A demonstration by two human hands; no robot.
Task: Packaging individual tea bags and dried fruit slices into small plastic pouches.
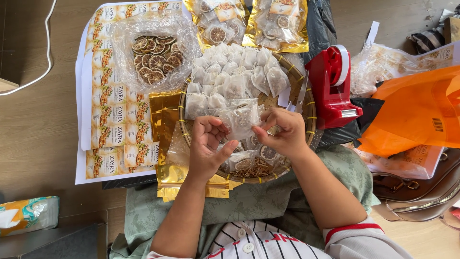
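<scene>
We see both hands over the near half of a round woven tray [184, 128] that rests on the person's lap. The left hand [207, 146] and the right hand [283, 130] pinch a small clear pouch [241, 120] between them, each grip closed on one side of it with thumb and fingertips; the pouch hangs just above the tray's middle. On the far half of the tray lies a heap of white tea bags [235, 76]. Under the hands, at the near rim, we see dried citrus slices [261, 158] in clear wrap. Gold foil pouches [165, 115] lie just left of the tray, touching it. Sheets of printed labels [115, 110] lie further left, with a clear bag of dried slices [154, 55] on them. A red tape dispenser [331, 86] stands right of the tray, near an orange plastic bag [417, 110].
</scene>
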